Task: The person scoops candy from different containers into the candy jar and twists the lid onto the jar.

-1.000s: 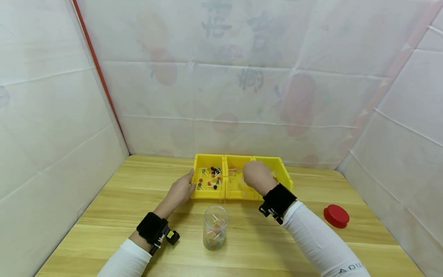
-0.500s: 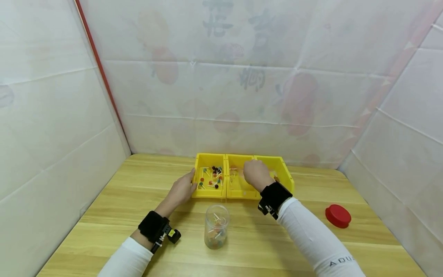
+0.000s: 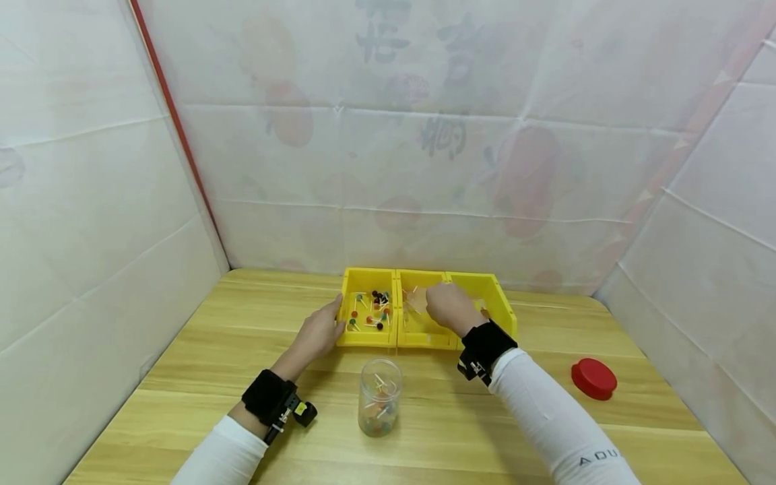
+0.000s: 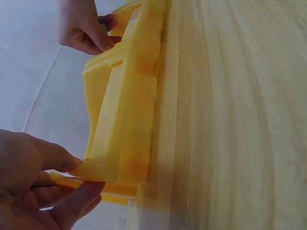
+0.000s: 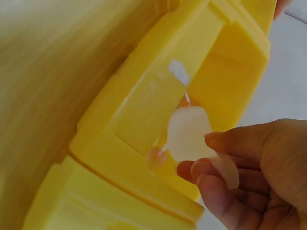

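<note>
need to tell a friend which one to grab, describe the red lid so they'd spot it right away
Start at the wooden table and find the row of three yellow bins near the back wall. The red lid lies flat on the table's right side, apart from the bins and from the open clear jar. It is the only red round disc there.

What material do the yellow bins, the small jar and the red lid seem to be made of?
The yellow bins look like moulded plastic: uniform colour, smooth, slightly glossy walls with ribs. The small jar is transparent, its contents show through; clear plastic or glass, I cannot tell which. The red lid appears to be smooth, opaque plastic.
</note>
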